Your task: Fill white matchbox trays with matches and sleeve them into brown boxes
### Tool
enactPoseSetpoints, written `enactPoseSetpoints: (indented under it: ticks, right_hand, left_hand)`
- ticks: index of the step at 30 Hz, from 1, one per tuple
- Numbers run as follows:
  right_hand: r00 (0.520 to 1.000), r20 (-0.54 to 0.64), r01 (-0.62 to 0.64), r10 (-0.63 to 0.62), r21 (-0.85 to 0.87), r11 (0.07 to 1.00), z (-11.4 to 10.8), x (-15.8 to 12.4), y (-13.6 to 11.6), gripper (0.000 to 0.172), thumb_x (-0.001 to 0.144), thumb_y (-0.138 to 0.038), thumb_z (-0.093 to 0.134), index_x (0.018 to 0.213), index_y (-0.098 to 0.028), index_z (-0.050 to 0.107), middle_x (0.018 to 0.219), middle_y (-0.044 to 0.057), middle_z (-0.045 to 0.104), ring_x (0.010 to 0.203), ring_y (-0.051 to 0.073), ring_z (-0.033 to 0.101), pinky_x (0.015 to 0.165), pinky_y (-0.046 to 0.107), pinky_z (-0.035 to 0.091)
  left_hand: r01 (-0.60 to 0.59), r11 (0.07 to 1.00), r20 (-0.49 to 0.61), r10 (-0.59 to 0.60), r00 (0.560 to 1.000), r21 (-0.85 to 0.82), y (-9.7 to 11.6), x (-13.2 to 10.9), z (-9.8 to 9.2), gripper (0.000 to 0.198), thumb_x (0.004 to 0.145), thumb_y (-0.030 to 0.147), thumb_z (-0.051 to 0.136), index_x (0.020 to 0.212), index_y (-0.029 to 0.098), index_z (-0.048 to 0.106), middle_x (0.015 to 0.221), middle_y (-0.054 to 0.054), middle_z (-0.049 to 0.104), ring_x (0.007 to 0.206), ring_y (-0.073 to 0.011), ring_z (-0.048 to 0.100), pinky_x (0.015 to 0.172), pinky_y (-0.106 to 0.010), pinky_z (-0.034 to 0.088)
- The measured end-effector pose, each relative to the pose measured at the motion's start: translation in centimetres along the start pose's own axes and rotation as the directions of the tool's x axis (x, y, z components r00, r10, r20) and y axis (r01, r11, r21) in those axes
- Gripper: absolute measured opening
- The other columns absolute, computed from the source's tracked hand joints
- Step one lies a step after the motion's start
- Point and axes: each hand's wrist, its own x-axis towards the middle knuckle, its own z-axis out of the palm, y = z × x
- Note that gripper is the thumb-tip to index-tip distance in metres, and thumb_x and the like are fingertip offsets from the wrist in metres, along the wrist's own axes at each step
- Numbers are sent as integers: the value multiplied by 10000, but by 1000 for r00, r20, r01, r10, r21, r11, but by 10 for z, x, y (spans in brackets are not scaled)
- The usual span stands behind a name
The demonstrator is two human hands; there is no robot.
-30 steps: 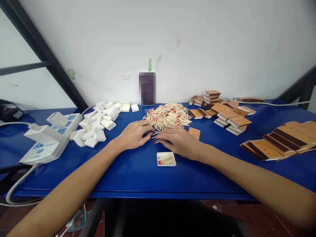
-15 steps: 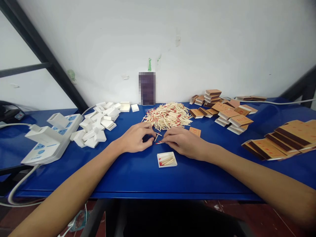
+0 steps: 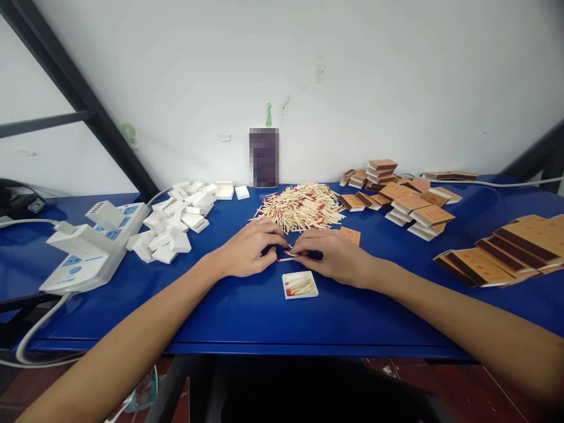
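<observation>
My left hand point(image 3: 249, 252) and my right hand point(image 3: 332, 255) meet over the blue table point(image 3: 229, 317), fingertips pinched together on a few red-tipped matches point(image 3: 286, 257) held between them. Just behind them lies a big loose pile of matches point(image 3: 302, 205). In front of my right hand sits a small white tray point(image 3: 299, 285) with several matches in it. An orange matchbox sleeve point(image 3: 351, 235) lies flat behind my right hand.
A heap of white inner trays point(image 3: 176, 220) lies at the left, beside a white power strip point(image 3: 88, 244) with cables. Orange matchboxes point(image 3: 405, 200) are stacked at the back right, flattened sleeves point(image 3: 506, 249) at the far right. A dark blurred object point(image 3: 263, 157) leans on the wall.
Both hands drew back a little from the match pile toward me, bringing a few matches along and closing their fingertips together on them.
</observation>
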Motion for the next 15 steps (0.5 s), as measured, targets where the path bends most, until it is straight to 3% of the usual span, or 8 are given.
enactPoseSetpoints:
  ticks: [9,15]
  right_hand:
    - [1000,-15,-26,25,-87,996,1,0,4,120,904,-143,567,899,-165,684,844,39,716,789,161,631,744,301,492]
    - [999,-11,-34,33,-92,995,2,-1,6,131,902,-139,565,899,-181,688,868,36,729,812,169,646,772,314,499]
  left_hand:
    - [18,994,-32,-21,999,-105,5,-1,3,277,843,101,433,1040,164,616,963,-38,638,908,-173,574,842,-305,444]
    - [86,993,-13,-85,996,83,3,-1,-1,145,836,224,526,912,167,635,888,-32,618,827,-178,551,786,-337,354]
